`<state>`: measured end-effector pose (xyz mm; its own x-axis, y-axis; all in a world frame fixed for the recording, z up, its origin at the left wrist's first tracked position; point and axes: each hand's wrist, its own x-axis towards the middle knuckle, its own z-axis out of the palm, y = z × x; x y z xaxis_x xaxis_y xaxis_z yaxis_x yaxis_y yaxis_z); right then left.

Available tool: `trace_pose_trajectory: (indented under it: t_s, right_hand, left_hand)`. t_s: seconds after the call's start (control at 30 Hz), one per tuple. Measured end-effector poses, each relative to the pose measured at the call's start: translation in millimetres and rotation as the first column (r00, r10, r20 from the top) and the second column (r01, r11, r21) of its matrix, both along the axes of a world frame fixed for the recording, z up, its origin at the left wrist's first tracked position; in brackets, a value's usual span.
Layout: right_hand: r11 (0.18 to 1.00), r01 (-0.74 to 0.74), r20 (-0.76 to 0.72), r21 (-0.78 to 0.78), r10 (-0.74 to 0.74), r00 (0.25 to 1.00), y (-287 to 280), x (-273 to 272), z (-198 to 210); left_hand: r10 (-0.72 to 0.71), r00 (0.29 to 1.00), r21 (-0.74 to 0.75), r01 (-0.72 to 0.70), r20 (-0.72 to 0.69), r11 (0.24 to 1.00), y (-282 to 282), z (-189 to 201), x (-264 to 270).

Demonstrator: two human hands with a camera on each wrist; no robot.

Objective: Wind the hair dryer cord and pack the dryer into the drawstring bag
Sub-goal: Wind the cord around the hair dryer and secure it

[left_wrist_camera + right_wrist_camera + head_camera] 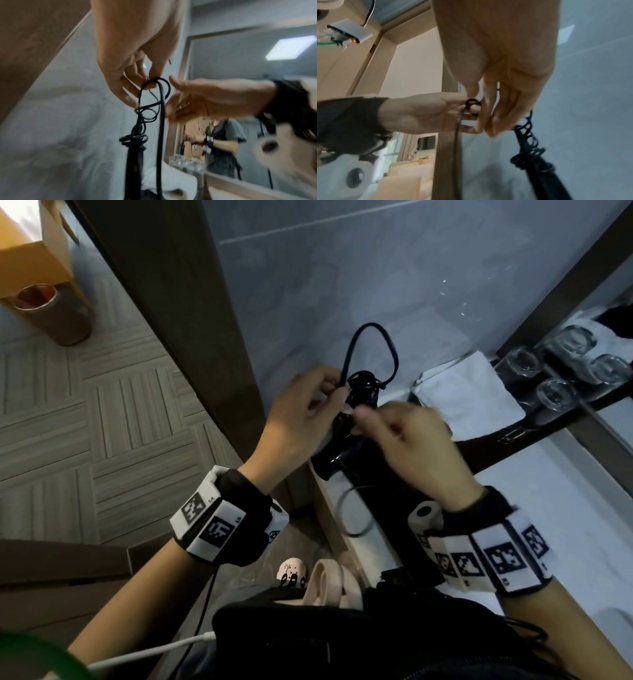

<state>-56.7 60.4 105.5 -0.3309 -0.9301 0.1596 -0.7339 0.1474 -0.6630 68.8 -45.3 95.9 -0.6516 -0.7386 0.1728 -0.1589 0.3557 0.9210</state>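
Note:
The black hair dryer (pixel 337 462) is low over the counter edge, its handle (pixel 133 169) pointing up between my hands. Cord coils (pixel 133 139) (pixel 529 152) are wound round the handle's end. My left hand (pixel 337 392) pinches the black cord (pixel 350 347) between thumb and fingertips (pixel 147 83), and a loop stands above the pinch. My right hand (pixel 363 419) hovers over the handle with loosely bent fingers (pixel 488 125) touching the coils; it shows no grip. Black fabric (pixel 342 638) lies at the bottom edge; I cannot tell whether it is the bag.
A folded white towel (pixel 469 392) and upturned glasses (pixel 555 395) sit to the right by a mirror. The white counter (pixel 548 508) runs below my right wrist. A dark wooden door frame (pixel 191 337) stands at left, with a copper bin (pixel 51 313) on the floor beyond.

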Motion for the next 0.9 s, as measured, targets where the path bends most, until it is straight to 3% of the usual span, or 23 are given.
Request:
trace_pose_trajectory:
  t_s: [0.07, 0.13, 0.23, 0.27, 0.33, 0.43, 0.5, 0.53, 0.6, 0.67, 0.73, 0.77, 0.8, 0.83, 0.9]
  right_hand:
    - [0.959, 0.132, 0.049, -0.25, -0.124, 0.991, 1, -12, 12]
    - [0.919, 0.055, -0.034, -0.389, -0.074, 0.997, 0, -18, 23]
    - [0.943, -0.222, -0.393, -0.247, 0.112, 0.913, -7, -26, 22]
    - [0.952, -0.247, -0.46, -0.18, 0.14, 0.877, -9, -26, 20]
    - [0.97, -0.213, -0.448, -0.114, 0.141, 0.883, -9, -26, 14]
    - [0.98, -0.091, -0.26, -0.179, 0.042, 0.965, -5, -24, 13]
    - [0.956, 0.08, 0.058, -0.282, -0.066, 0.996, -3, -27, 16]
    - [0.93, 0.174, 0.24, -0.325, -0.097, 0.966, -3, -30, 19]
    - [0.884, 0.321, 0.565, -0.34, -0.081, 0.821, -1, -36, 22]
    - [0.869, 0.41, 0.792, -0.278, -0.035, 0.61, 2, -42, 20]
    - [0.87, 0.435, 0.892, -0.233, 0.012, 0.452, 6, -46, 15]
    - [0.872, 0.441, 0.909, -0.211, 0.009, 0.417, 8, -49, 13]
    - [0.877, 0.445, 0.907, -0.18, -0.028, 0.421, 9, -50, 10]
    - [0.881, 0.452, 0.868, -0.137, -0.113, 0.484, 10, -51, 8]
    - [0.871, 0.481, 0.608, -0.096, -0.331, 0.722, 14, -52, 3]
  left_hand:
    - [-0.065, 0.997, -0.101, 0.068, 0.033, 0.993, 3, -3, 2]
    - [-0.123, 0.99, -0.192, 0.135, 0.072, 0.972, 6, -6, 2]
    - [-0.15, 0.981, -0.321, 0.182, 0.121, 0.929, 7, -5, 0]
    - [-0.16, 0.979, -0.356, 0.196, 0.126, 0.914, 8, -3, 0]
    - [-0.163, 0.978, -0.414, 0.204, 0.134, 0.887, 10, -1, -1]
    - [-0.145, 0.974, -0.42, 0.206, 0.173, 0.884, 8, -1, 1]
    - [-0.143, 0.977, -0.345, 0.189, 0.156, 0.919, 5, -4, 5]
    - [-0.14, 0.983, -0.284, 0.168, 0.117, 0.944, 4, -6, 7]
    - [-0.126, 0.99, -0.211, 0.136, 0.058, 0.968, 3, -10, 9]
    - [-0.118, 0.991, -0.2, 0.128, 0.057, 0.971, 3, -15, 7]
    - [-0.114, 0.99, -0.163, 0.126, 0.079, 0.979, 3, -19, 3]
    - [-0.115, 0.989, -0.14, 0.127, 0.089, 0.982, 2, -21, 1]
    - [-0.116, 0.989, -0.131, 0.128, 0.095, 0.983, 2, -23, 0]
    - [-0.113, 0.989, -0.132, 0.126, 0.096, 0.983, 2, -24, -1]
    - [-0.093, 0.993, -0.132, 0.102, 0.076, 0.986, 4, -25, -3]
